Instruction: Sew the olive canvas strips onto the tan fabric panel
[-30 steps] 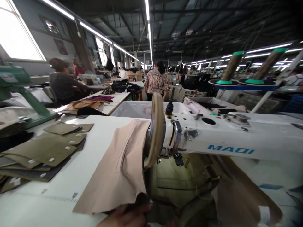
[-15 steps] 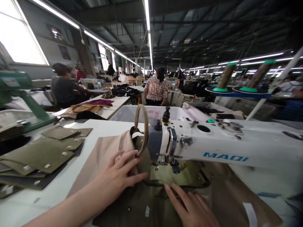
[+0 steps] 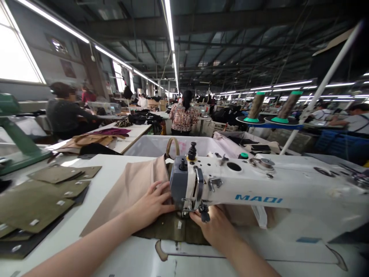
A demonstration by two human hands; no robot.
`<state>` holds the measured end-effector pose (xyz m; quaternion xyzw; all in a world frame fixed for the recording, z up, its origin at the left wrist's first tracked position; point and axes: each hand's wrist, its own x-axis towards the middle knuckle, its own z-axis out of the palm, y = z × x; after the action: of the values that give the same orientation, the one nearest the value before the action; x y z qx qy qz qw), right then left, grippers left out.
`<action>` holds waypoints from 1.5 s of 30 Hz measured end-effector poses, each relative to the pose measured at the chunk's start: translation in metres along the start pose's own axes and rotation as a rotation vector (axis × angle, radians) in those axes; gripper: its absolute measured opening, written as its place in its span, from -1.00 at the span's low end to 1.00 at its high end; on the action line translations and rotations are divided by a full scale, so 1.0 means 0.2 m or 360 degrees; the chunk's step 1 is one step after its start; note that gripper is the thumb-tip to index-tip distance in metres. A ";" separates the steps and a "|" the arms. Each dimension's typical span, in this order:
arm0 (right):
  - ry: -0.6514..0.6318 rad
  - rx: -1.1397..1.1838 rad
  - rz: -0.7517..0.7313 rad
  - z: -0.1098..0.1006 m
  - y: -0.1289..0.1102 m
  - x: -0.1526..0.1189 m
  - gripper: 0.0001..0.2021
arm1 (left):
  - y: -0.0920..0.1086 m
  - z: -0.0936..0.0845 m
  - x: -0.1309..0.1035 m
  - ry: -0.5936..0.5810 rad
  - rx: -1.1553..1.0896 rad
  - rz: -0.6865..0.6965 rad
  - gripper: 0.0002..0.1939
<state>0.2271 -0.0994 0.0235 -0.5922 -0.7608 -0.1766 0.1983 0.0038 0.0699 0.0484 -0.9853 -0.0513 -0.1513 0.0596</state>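
A beige and olive fabric piece (image 3: 127,188) lies under the head of a white sewing machine (image 3: 256,184). My left hand (image 3: 151,204) rests on it left of the needle area, fingers spread, near the grey front cover. To the right, my right hand (image 3: 213,225) presses on the olive part (image 3: 161,230) close to the presser foot, its fingers partly hidden by the machine. Behind the machine head a brown looped handle (image 3: 172,143) stands up from the piece. A small white tag shows on the olive part.
Olive flat pieces with white tags (image 3: 37,204) are stacked at the left, below a green machine (image 3: 23,142). A large white bin (image 3: 144,143) stands behind the table. Thread cones (image 3: 256,107) stand at the right. Two seated or standing people are beyond.
The fabric has moved away from me, further under the machine, uncovering the table's front part. Both hands have moved forward with it, the right one now beside the needle area. The view has shifted right.
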 end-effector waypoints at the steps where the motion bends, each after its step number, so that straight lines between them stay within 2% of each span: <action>1: 0.0043 0.0029 -0.0010 -0.01 -0.01 -0.03 -0.54 | 0.02 0.00 -0.03 0.0007 -0.0023 0.0018 -0.49; 4: 0.0155 0.0082 0.0045 -0.03 -0.06 -0.12 -0.51 | 0.08 0.01 -0.10 0.0030 -0.0098 0.0048 -0.36; 9: 0.0172 0.0091 0.0182 -0.02 -0.10 -0.13 -0.59 | 0.14 0.01 -0.11 -0.0011 -0.0207 -0.0061 -0.44; 12: 0.0108 0.0106 0.0224 0.01 -0.08 -0.09 -0.58 | 0.10 0.02 -0.09 -0.0037 -0.0261 -0.0107 -0.40; 15: 0.0046 0.0074 0.0334 0.05 0.00 0.00 -0.72 | -0.01 0.06 -0.03 -0.0038 -0.0448 -0.0153 -0.47; 18: 0.0035 0.0037 0.0415 0.08 0.10 0.11 -0.73 | -0.08 0.09 0.05 0.0112 -0.0629 -0.0331 -0.58; 20: 0.0064 0.0027 0.0411 0.08 0.13 0.16 -0.69 | -0.07 0.07 0.06 0.0314 -0.0756 -0.0518 -0.63; 23: 0.0143 0.0014 0.0364 0.07 0.10 0.08 -0.69 | 0.05 0.02 0.01 0.0650 -0.1126 -0.0858 -0.63; 24: 0.0171 0.0010 0.0331 0.06 0.07 0.03 -0.69 | 0.10 -0.01 -0.02 0.0709 -0.1303 -0.0942 -0.60; 26: 0.0221 0.0035 0.0238 0.04 -0.01 -0.09 -0.70 | 0.20 -0.04 -0.06 0.0704 -0.1699 -0.1021 -0.58; 28: 0.0252 0.0203 0.0237 0.03 -0.11 -0.17 -0.73 | 0.27 -0.06 -0.06 0.0588 -0.2049 -0.1009 -0.57; 30: 0.0192 0.0621 0.0508 0.02 -0.20 -0.17 -0.81 | 0.33 -0.05 -0.05 0.0465 -0.2348 -0.0942 -0.57; 33: -0.0019 0.1271 0.1012 0.04 -0.30 -0.09 -0.72 | 0.39 0.00 -0.03 0.0409 -0.2730 -0.0733 -0.58; 36: -0.0080 0.1515 0.1168 0.06 -0.34 0.00 -0.68 | 0.42 0.04 -0.05 0.0408 -0.2818 -0.0642 -0.61; 39: -0.0066 0.1646 0.1257 0.07 -0.34 0.04 -0.65 | 0.44 0.06 -0.07 0.0417 -0.2784 -0.0835 -0.55; 43: -0.0050 0.1785 0.1337 0.07 -0.34 0.04 -0.55 | 0.45 0.09 -0.04 0.0564 -0.2910 -0.1247 -0.41; 45: -0.0010 0.1870 0.1352 0.06 -0.35 0.04 -0.49 | 0.44 0.12 -0.02 0.0665 -0.2930 -0.1365 -0.32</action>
<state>0.1569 -0.1022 0.0151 -0.6329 -0.4348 0.3553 0.5331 0.0182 -0.0141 0.0150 -0.5026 -0.2508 -0.3084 -0.7677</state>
